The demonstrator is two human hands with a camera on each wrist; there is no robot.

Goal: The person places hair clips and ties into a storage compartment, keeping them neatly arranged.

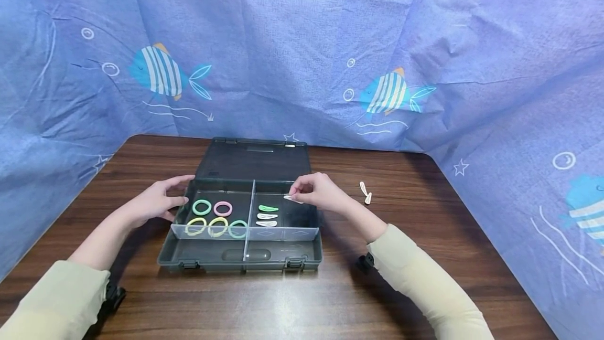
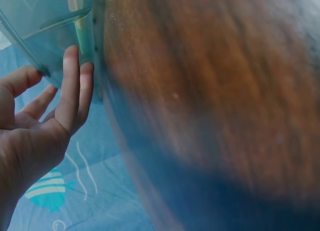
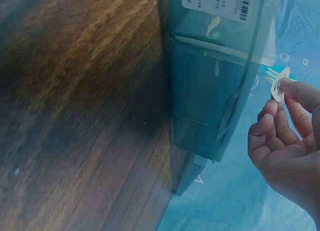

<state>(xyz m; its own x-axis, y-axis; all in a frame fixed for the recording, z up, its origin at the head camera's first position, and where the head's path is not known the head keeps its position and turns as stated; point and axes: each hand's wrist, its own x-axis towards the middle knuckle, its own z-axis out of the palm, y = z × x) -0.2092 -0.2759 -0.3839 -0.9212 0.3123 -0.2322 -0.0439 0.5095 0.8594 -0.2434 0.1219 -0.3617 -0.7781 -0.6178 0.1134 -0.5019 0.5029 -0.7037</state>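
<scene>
A white snap hair clip (image 3: 281, 84) is pinched between the thumb and fingertips of my right hand (image 1: 322, 191), above the back right compartment of a dark see-through plastic box (image 1: 203, 252). In that compartment lie a green hair clip (image 1: 268, 208) and two pale ones (image 1: 267, 216), one below another. The back left compartment holds several hair ties (image 1: 202, 207) in green, pink and yellow. At the box's left side my left hand (image 1: 153, 202) rests its fingertips against the wall, with fingers spread and loosely bent.
Two more pale hair clips (image 1: 363, 189) lie on the wooden table (image 1: 401, 214) right of the box. The box's lid (image 1: 255, 160) lies folded back behind it. Clear dividers (image 1: 283, 233) part the compartments. A blue fish-print cloth (image 1: 302, 56) hangs around the table.
</scene>
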